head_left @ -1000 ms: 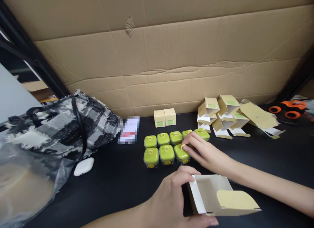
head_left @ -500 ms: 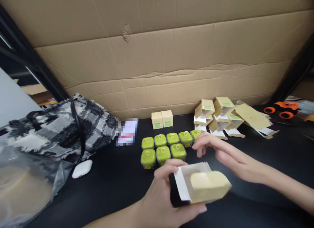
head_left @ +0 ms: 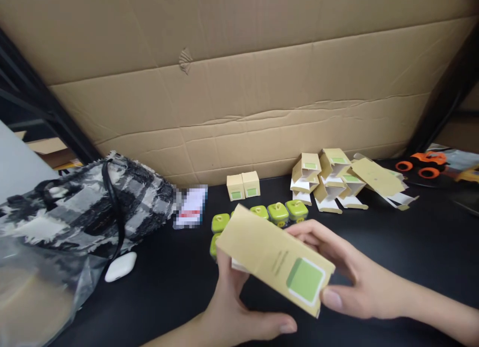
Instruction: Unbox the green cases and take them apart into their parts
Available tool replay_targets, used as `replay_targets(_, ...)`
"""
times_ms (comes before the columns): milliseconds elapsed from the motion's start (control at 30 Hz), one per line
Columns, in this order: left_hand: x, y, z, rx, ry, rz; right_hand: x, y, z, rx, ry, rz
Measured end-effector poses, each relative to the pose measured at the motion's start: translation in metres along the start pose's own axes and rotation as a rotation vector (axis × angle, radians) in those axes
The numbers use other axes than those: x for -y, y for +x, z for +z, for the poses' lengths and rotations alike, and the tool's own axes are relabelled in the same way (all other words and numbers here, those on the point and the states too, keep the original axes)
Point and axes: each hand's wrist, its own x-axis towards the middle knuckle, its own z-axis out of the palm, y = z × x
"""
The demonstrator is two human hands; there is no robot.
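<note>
A tan cardboard box with a green square label is tilted in front of me, a white flap showing under its left end. My right hand grips the right end, thumb on the near face and fingers behind. My left hand is open below the left end, its thumb stretched away from the cardboard. Its other fingertips are hidden behind the box, so contact there is unclear. Just beyond stand several small clear containers with green lids, partly covered by the box.
Two closed small boxes stand near the cardboard backing. Open boxes are piled at the right, beside an orange toy vehicle. To the left are a checked bag, a white case and a plastic bag.
The box has turned from showing its open end to showing its labelled side. My right hand has come in and taken its right end, while my left thumb has moved off it.
</note>
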Motion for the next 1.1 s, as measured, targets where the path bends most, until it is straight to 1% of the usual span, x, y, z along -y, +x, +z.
replay_targets(33,-0.002,0.001,0.002,0.026,-0.041,-0.036,0.000,0.001,0.002,0.001,0.052,0.012)
replay_targets(100,-0.006,0.004,0.006,0.031,-0.075,-0.168,-0.001,0.003,0.008,-0.025,0.081,0.025)
replay_targets(167,-0.011,0.005,0.010,-0.023,-0.063,-0.310,-0.003,0.004,0.013,-0.066,0.060,0.025)
replay_targets(233,-0.015,0.006,0.012,-0.118,-0.051,-0.390,-0.005,0.004,0.015,-0.064,0.058,0.021)
replay_targets(300,-0.017,0.006,0.012,-0.187,-0.051,-0.407,-0.006,0.003,0.013,-0.015,0.079,0.019)
replay_targets(400,-0.018,0.005,0.010,-0.192,-0.027,-0.393,-0.006,0.001,0.006,0.054,0.086,0.024)
replay_targets(467,-0.020,0.005,0.010,-0.207,-0.002,-0.386,-0.006,0.000,0.002,0.073,0.068,0.033)
replay_targets(567,-0.024,0.006,0.012,-0.276,-0.004,-0.413,-0.008,0.000,-0.001,0.060,-0.004,0.020)
replay_targets(667,-0.028,0.007,0.015,-0.324,-0.104,-0.447,-0.010,0.000,-0.004,0.021,-0.118,-0.014)
replay_targets(733,-0.028,0.009,0.014,-0.357,-0.176,-0.443,-0.009,0.001,-0.004,0.010,-0.210,-0.032)
replay_targets(800,-0.024,0.010,0.011,-0.383,-0.185,-0.411,-0.008,0.001,-0.003,-0.049,-0.343,-0.105)
replay_targets(833,-0.022,0.010,0.009,-0.390,-0.169,-0.387,-0.008,0.002,-0.002,-0.098,-0.435,-0.178)
replay_targets(933,-0.017,0.013,0.005,-0.353,-0.168,-0.363,-0.010,0.001,0.002,-0.240,-0.723,-0.494)
replay_targets(1033,-0.020,0.016,0.009,-0.370,-0.223,-0.420,-0.016,-0.003,0.004,-0.309,-0.896,-0.753)
replay_targets(1067,-0.022,0.018,0.011,-0.391,-0.229,-0.432,-0.018,-0.005,0.005,-0.323,-0.947,-0.775)
replay_targets(1100,-0.024,0.019,0.013,-0.409,-0.226,-0.442,-0.020,-0.007,0.006,-0.332,-1.000,-0.746)
